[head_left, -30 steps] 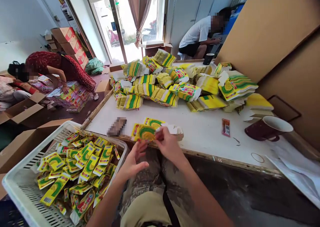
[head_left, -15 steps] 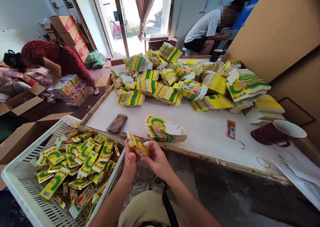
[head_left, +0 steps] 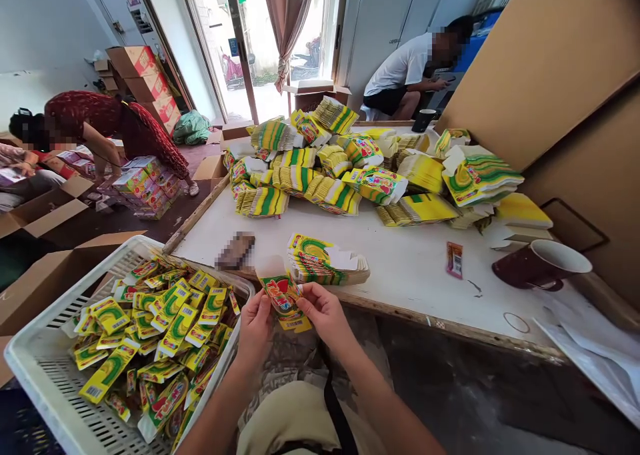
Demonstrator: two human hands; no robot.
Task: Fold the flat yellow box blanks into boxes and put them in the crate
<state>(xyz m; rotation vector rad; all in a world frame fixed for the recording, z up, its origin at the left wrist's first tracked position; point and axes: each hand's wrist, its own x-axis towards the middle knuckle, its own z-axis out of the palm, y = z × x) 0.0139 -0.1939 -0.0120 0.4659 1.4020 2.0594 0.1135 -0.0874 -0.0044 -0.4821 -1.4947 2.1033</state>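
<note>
Between my two hands is a yellow and green printed carton [head_left: 281, 295], its end flaps showing at top and bottom. My left hand [head_left: 257, 321] pinches the carton's left edge. On its right edge, my right hand [head_left: 323, 311] grips with thumb and fingers. Just beyond my hands, a stack of flat cartons [head_left: 325, 261] lies near the table's front edge. To my left stands a white plastic basket [head_left: 30, 331] holding many folded cartons [head_left: 175, 318] in a loose heap.
Bundles of flat cartons [head_left: 300, 168] are piled across the back of the table [head_left: 400, 268]. A dark red mug [head_left: 530, 268] and a small sachet [head_left: 455, 260] stand to the right. A blurred phone-like object [head_left: 237, 250] lies at left. People [head_left: 110, 128] work beyond, among cardboard boxes [head_left: 140, 75].
The carton has turned in my hands; its printed broad face and lower flaps now show. My right hand has shifted slightly right, and my left hand has moved to its left edge.
</note>
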